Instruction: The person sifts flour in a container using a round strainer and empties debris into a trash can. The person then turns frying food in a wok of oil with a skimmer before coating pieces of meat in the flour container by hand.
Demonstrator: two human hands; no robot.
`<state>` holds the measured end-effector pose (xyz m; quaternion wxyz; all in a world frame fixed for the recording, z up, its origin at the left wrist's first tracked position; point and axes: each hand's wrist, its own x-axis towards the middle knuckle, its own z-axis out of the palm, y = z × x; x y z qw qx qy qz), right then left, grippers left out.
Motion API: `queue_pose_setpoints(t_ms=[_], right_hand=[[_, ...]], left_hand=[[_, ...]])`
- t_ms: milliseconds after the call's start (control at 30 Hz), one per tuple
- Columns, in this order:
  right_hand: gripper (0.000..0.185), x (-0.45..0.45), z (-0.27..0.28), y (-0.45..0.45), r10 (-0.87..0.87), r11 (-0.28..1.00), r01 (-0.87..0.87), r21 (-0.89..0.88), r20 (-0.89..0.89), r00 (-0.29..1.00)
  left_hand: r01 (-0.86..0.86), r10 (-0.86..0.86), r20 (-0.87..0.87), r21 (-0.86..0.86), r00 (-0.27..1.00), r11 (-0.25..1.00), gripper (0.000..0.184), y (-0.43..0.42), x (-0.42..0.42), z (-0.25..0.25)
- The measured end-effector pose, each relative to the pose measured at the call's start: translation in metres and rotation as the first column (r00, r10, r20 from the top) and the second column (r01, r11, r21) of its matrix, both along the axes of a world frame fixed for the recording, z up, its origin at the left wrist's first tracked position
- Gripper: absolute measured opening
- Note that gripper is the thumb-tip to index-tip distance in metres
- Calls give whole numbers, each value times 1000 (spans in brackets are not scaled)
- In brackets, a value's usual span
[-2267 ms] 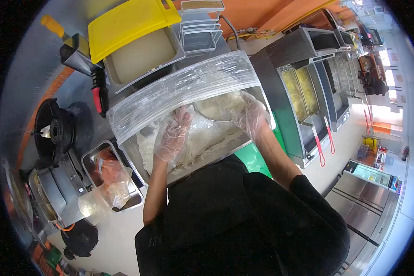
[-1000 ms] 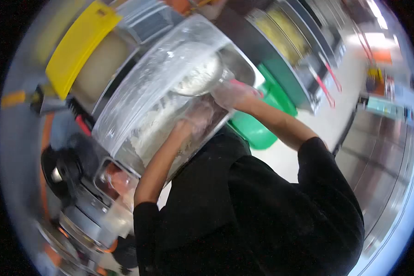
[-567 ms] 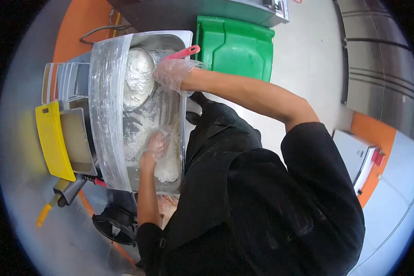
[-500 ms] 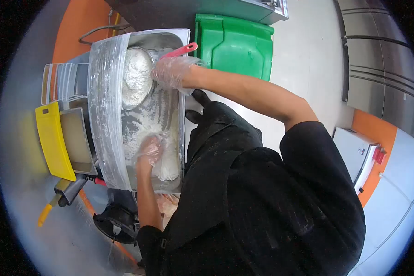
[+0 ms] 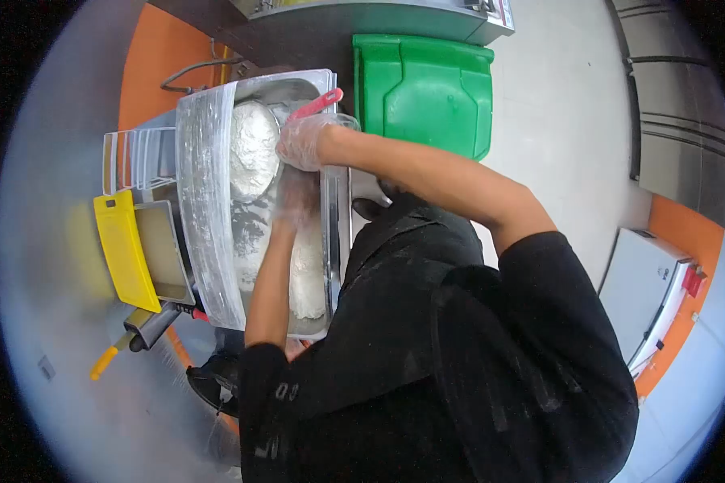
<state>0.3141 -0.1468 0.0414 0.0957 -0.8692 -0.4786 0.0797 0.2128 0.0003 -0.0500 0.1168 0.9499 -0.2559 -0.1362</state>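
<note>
My right hand (image 5: pixel 302 142), in a clear plastic glove, is closed at the near rim of a round, metal-rimmed sieve (image 5: pixel 254 150) heaped with white flour. A red handle (image 5: pixel 318 104) sticks out beyond my fingers; its join to the rim is hidden by the hand, and flour covers any mesh. Just below my right hand, my left hand (image 5: pixel 300 196) is smeared by motion, so its fingers cannot be made out. Both hands are over a long metal tub (image 5: pixel 328 84) with white flour (image 5: pixel 306 282) in its lower part. Clear plastic wrap (image 5: pixel 205 185) covers its far side.
Left of the tub are a yellow cutting board (image 5: pixel 126 253), a metal tray (image 5: pixel 163 249), white racks (image 5: pixel 141 157) and a yellow-handled tool (image 5: pixel 103 364). A green lidded bin (image 5: pixel 427 97) stands at the upper right. My black apron (image 5: pixel 395 322) is close to the tub's edge.
My left hand has moved from the flour in the lower tub up beside my right hand. The right hand stays at the sieve. The whole view has shifted slightly.
</note>
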Motion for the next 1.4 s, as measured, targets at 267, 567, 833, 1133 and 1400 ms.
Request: queue_pose_setpoints(t_ms=[267, 567, 833, 1133, 1400], right_hand=[[17, -20, -99, 49, -18, 993, 13, -115, -42, 999], [54, -165, -103, 152, 537, 753, -515, -409, -70, 841], [40, -138, -113, 165, 278, 956, -288, -54, -149, 949], [30, -185, -108, 95, 355, 933, -351, 78, -343, 870], [23, -182, 28, 52, -3, 1000, 2, -7, -187, 982]], left_hand=[[-78, 319, -652, 371, 687, 925, 59, 60, -136, 114], [-271, 481, -268, 561, 834, 782, 63, 168, -167, 51], [-691, 720, -14, 268, 694, 672, 51, 174, -214, 8], [-232, 162, -186, -466, 969, 854, 44, 70, -68, 39], [-86, 115, 56, -383, 992, 920, 44, -29, 78, -11]])
